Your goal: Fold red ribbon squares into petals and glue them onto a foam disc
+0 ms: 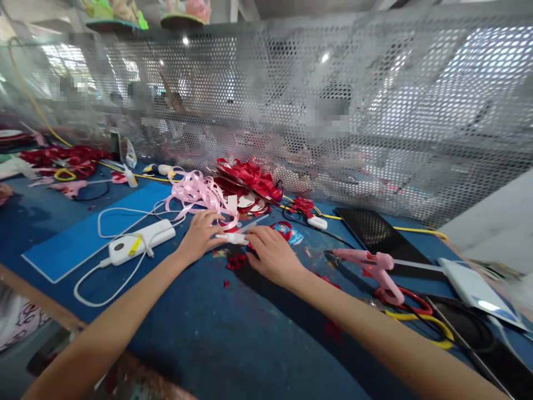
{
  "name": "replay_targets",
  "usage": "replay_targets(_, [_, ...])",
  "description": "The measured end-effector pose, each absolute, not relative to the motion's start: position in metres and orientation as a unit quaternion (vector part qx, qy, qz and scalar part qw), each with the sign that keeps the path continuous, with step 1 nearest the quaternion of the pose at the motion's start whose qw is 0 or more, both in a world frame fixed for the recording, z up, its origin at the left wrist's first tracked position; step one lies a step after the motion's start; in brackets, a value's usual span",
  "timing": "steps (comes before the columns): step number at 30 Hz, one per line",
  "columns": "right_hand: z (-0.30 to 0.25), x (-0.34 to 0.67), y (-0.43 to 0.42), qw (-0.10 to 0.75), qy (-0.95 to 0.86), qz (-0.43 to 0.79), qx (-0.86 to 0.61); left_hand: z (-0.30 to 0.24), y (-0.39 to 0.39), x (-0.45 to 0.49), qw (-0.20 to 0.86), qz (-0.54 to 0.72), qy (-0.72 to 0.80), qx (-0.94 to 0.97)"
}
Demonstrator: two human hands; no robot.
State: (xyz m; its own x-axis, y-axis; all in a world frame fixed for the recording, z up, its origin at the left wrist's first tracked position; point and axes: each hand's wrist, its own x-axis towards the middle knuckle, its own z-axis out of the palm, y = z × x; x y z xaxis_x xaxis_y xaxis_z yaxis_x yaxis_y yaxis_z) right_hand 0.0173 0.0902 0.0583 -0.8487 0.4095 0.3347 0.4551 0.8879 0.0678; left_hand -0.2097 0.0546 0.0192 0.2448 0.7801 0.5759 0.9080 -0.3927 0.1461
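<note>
A small white squeeze bottle (pixel 236 238) with a narrow nozzle lies crosswise between my hands, just above the blue table. My right hand (pixel 272 253) has its fingers closed around the bottle's right end. Curved and apart, the fingers of my left hand (pixel 200 236) are at the nozzle end, the thumb close to the tip; whether it touches is unclear. Below the bottle sits a dark red ribbon flower (pixel 237 261), with a tiny red scrap (pixel 226 283) nearby. Behind my left hand is a heap of pink ribbon (pixel 197 191).
Red ribbon rolls (pixel 250 180) are piled against the perforated metal screen (pixel 266 89). A white power strip (pixel 141 241) with looping cable lies left on a blue board (pixel 79 244). At right are a pink glue gun (pixel 372 266), scissors (pixel 433 328) and a black panel (pixel 375 233).
</note>
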Motion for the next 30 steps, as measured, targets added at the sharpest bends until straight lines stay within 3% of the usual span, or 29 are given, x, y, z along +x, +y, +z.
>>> replay_targets(7, [0.058, -0.041, 0.103, 0.084, -0.967, -0.064, -0.234, 0.027, 0.049, -0.206, 0.112, -0.309, -0.542, -0.773])
replay_targets(12, [0.069, -0.04, 0.102, 0.042, -0.969, -0.073, -0.232, 0.036, 0.044, -0.213, 0.034, -0.347, -0.564, -0.748])
replay_targets(19, [0.072, -0.021, 0.094, 0.004, -0.96, -0.095, -0.262, 0.033, 0.044, -0.188, -0.22, -0.368, -0.579, -0.694])
replay_targets(30, [0.071, 0.076, -0.027, -0.019, -0.955, -0.019, -0.295, 0.056, -0.035, -0.116, -0.581, -0.186, -0.46, -0.645])
